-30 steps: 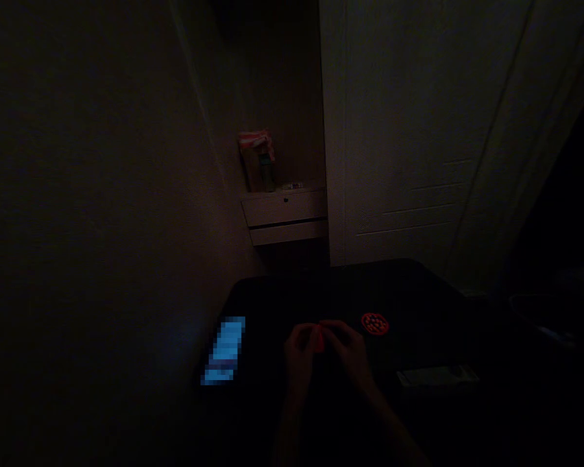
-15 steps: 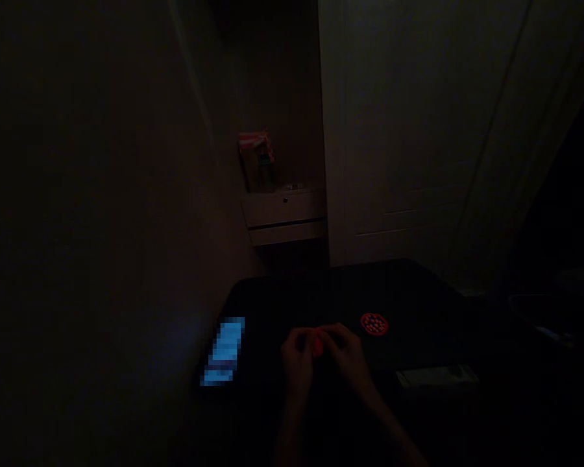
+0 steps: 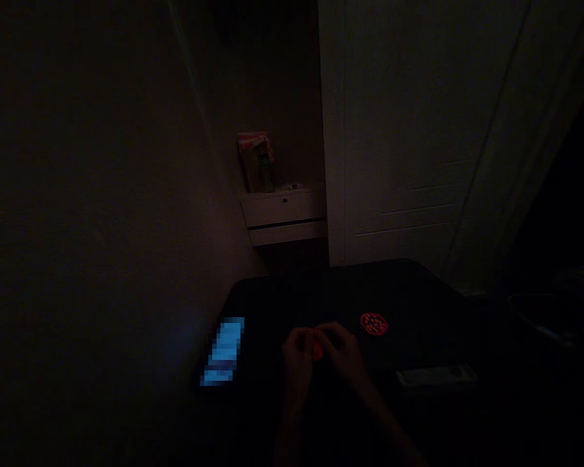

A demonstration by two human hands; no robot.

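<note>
In the dim head view, my left hand (image 3: 298,353) and my right hand (image 3: 341,347) meet over a dark table (image 3: 292,298). Both have their fingers closed on a small bright red piece (image 3: 317,351), whose kind I cannot make out. Most of that piece is hidden behind the fingers. To the right of my hands lies a round red openwork disc (image 3: 374,323) with a dark, patterned middle; neither hand touches it.
A glowing, pixelated screen (image 3: 224,350) lies at the table's left edge, near the wall. A pale flat box (image 3: 437,376) is at the front right. Behind stand a drawer unit (image 3: 287,211) with a bag (image 3: 254,159) and a bottle (image 3: 265,174), and a pale door (image 3: 399,130).
My fingers have shifted very slightly around the red piece, and the right hand has moved a little to the left. The disc and the screen lie where they were.
</note>
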